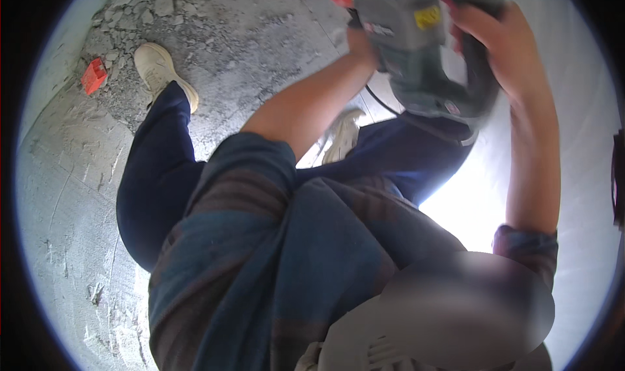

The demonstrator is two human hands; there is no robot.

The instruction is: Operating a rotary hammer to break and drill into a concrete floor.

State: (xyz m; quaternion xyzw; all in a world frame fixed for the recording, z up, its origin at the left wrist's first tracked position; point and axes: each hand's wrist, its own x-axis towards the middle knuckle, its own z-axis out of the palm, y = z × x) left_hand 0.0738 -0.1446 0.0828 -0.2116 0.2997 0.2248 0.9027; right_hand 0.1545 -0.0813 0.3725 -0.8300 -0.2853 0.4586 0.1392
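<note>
A large dark green power tool [416, 65], which looks like a rotary hammer, is held up in front of me at the upper right. It has a yellow sticker, red parts and a black cable [384, 104] hanging below; motion smears it a little. My right hand [491, 36] is closed around its rear handle. On the tool's left side, my left hand [360, 44] appears closed on it, with most of the fingers hidden. The tool's working end lies outside the picture.
Broken rubble [163, 10] and grey dust cover the floor at the upper left. A small red plastic piece [94, 76] lies beside my left shoe [155, 68]. My right shoe [345, 135] is under the tool. A pale wall or sheet [583, 176] rises on the right.
</note>
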